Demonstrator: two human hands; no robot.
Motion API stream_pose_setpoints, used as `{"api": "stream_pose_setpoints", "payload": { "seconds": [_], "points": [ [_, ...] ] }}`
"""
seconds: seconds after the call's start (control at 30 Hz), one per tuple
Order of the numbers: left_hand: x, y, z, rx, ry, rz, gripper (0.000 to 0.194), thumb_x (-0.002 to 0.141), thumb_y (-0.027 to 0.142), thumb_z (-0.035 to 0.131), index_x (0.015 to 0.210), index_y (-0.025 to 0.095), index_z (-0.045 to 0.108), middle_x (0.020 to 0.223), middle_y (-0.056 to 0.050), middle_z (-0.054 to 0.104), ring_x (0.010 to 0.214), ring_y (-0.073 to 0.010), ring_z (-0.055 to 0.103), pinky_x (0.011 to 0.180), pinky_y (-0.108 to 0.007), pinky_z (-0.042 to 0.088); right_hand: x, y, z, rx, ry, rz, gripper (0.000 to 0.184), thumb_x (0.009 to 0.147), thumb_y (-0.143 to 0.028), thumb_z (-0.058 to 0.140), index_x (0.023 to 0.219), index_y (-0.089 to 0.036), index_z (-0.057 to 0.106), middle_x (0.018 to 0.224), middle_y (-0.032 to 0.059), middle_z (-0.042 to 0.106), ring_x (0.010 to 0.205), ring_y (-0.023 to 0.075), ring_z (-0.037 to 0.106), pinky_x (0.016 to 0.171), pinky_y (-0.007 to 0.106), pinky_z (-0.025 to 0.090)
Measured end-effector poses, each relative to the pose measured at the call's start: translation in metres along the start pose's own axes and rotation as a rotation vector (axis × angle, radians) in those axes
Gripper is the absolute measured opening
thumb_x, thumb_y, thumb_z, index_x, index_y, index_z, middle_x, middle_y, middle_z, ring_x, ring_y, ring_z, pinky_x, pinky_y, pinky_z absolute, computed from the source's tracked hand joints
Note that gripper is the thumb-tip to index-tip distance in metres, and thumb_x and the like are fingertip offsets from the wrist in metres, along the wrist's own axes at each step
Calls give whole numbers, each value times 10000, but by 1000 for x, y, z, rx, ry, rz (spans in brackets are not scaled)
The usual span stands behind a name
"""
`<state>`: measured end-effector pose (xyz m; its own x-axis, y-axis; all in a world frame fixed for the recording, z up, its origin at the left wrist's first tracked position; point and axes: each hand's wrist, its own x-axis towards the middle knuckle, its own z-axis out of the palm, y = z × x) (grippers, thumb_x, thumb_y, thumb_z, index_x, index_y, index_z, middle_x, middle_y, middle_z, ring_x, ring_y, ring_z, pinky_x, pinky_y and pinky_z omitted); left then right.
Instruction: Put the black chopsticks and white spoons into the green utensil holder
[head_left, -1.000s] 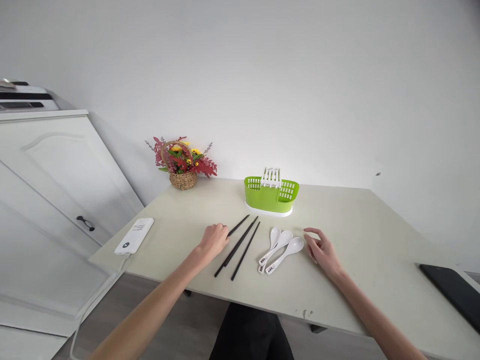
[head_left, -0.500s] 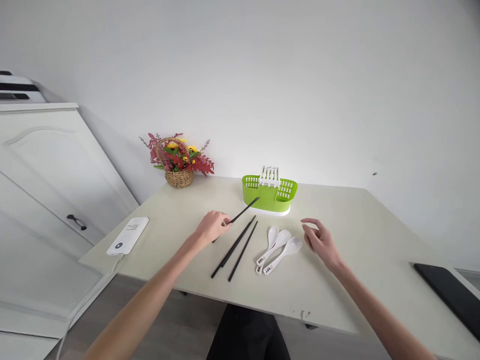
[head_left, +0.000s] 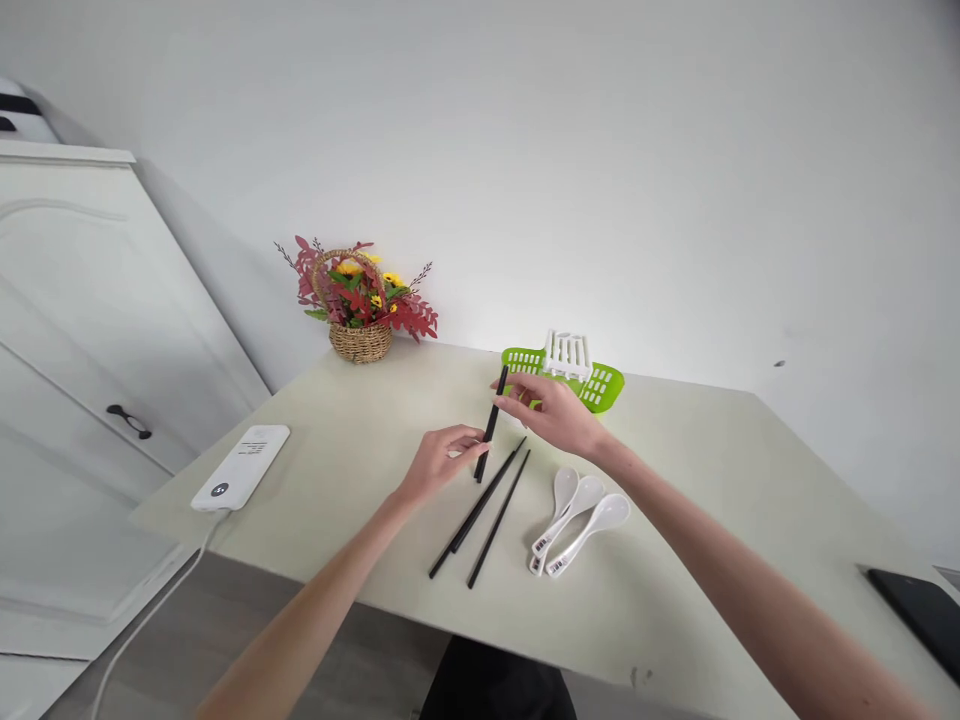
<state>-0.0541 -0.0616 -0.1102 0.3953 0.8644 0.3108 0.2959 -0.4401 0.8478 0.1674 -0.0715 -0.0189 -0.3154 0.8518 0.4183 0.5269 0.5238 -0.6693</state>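
Note:
A pair of black chopsticks [head_left: 491,425] is held steeply tilted above the table. My left hand [head_left: 442,460] pinches the pair low down, and my right hand [head_left: 546,408] grips it near the top end. Below them, several more black chopsticks [head_left: 491,530] lie slanted on the tabletop. To their right rest three white spoons [head_left: 600,520], their handles bunched toward me. Behind my right hand stands a green slotted basket [head_left: 609,388] with a white slatted piece [head_left: 568,354] on its middle; my hand hides part of its front.
A wicker basket of flowers [head_left: 360,342] stands at the back left. On the left edge lies a white power bank [head_left: 241,467] with a cable. A black phone [head_left: 919,610] is at the right edge, and a white cabinet [head_left: 75,380] adjoins the table's left.
My right hand has moved left and up from beside the spoons onto the chopsticks. The chopsticks in my left hand have swung steeper. The view has shifted slightly.

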Motion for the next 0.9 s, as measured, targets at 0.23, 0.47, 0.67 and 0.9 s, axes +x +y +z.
{"api": "stream_pose_setpoints", "payload": {
  "seconds": [0.23,0.47,0.67,0.9],
  "points": [
    [-3,-21,0,-119,-25,-30,289,891,444,732,995,176,764,960,-51,815,898,-223,776,859,-283,609,12,-9,5,-5,-82,27,434,974,-624,524,757,-249,527,635,-31,627,538,133,568,593,277,469],
    [-5,-34,-1,-161,-94,-37,259,882,425,752,952,177,785,941,-43,816,877,-228,776,843,-294,613,12,-20,2,-91,-71,63,401,979,-568,556,739,-248,529,652,-29,660,523,130,592,564,272,456],
    [-4,-48,2,-192,-7,-68,357,840,403,801,1120,196,719,1079,-73,780,937,-211,741,805,-291,592,35,-26,-30,-103,103,84,416,966,-599,571,779,-229,614,617,-14,647,501,113,537,492,255,421],
    [-3,-58,6,-173,97,-102,340,879,443,751,1103,217,632,1105,-58,702,835,-151,691,669,-247,536,84,-8,-96,-122,508,101,391,907,-628,638,852,-242,657,750,22,678,608,160,632,490,275,463]
  ]
}}
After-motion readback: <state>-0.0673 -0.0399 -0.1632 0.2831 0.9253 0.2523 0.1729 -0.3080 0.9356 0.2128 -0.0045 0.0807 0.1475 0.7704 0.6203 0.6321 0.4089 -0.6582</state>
